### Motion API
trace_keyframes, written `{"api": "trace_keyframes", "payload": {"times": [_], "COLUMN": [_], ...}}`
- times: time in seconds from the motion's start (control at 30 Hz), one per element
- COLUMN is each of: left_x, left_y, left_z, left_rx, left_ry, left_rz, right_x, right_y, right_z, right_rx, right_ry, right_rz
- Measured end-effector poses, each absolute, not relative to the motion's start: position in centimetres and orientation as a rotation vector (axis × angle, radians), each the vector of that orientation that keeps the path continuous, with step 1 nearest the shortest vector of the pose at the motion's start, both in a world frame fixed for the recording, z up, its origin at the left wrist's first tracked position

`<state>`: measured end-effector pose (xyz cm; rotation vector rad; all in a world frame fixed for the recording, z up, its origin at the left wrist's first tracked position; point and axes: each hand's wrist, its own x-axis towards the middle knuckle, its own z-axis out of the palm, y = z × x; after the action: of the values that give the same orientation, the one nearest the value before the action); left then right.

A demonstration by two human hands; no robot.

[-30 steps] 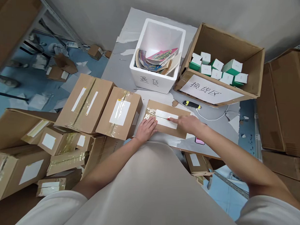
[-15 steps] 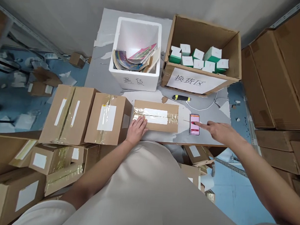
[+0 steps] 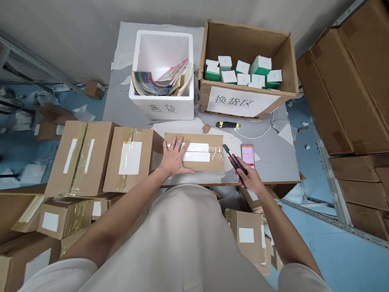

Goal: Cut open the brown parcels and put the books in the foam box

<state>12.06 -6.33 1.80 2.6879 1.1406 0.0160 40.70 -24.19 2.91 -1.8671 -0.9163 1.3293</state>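
Left hand (image 3: 175, 157), splayed open, presses one taped carton (image 3: 199, 153) on table (image 3: 275, 163); right hand (image 3: 248, 177) grips one black-and-red box cutter (image 3: 234, 159) at carton's three o'clock, beside one phone (image 3: 248, 155). Two larger cartons (image 3: 130, 158) stand at nine, one foam box (image 3: 160, 108) at eleven, one open-topped carton (image 3: 243, 103) at one.

Brown carton (image 3: 203, 166) with a white label (image 3: 198, 157) crossed by a dark line, and shiny gold tape (image 3: 217, 156). Black knife (image 3: 235, 160) with red markings. Phone (image 3: 247, 156) with a pink screen. Black-and-yellow cutter (image 3: 227, 124). Grey table (image 3: 276, 166) with white patches. White bin (image 3: 187, 108) with black writing. Green-and-white packs (image 3: 261, 65). Blue floor (image 3: 343, 257). Off-white shirt (image 3: 184, 248).
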Motion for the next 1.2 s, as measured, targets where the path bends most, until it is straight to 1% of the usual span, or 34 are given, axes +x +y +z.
{"api": "trace_keyframes", "payload": {"times": [0.33,0.6,0.67,0.73,0.87,0.97,1.07,1.2], "left_x": [12.4,12.4,12.3,12.4,12.7,12.6,11.9,10.7], "left_y": [-6.5,-6.3,-6.3,-6.5,-6.9,-5.9,-3.2,0.0], "left_z": [1.9,1.8,1.8,1.9,2.4,2.7,2.6,1.8], "left_rx": [2.596,2.560,2.571,2.573,2.556,2.546,2.436,2.151], "left_ry": [1.236,1.246,1.243,1.243,1.262,1.343,1.492,1.518], "left_rz": [-0.073,-0.140,-0.131,-0.132,-0.099,0.038,0.214,0.270], "right_x": [43.0,40.3,40.2,40.3,38.6,35.0,31.7,31.2], "right_y": [-24.9,-30.9,-32.0,-32.4,-30.5,-27.4,-24.7,-22.4], "right_z": [4.6,3.6,3.2,2.9,2.1,1.4,0.8,0.1], "right_rx": [-1.879,-1.842,-1.863,-1.900,-1.834,-1.700,-1.655,-1.656], "right_ry": [-1.066,-0.829,-0.772,-0.686,-0.464,-0.360,-0.289,-0.257], "right_rz": [1.520,1.604,1.546,1.406,1.150,1.083,1.069,1.015]}}
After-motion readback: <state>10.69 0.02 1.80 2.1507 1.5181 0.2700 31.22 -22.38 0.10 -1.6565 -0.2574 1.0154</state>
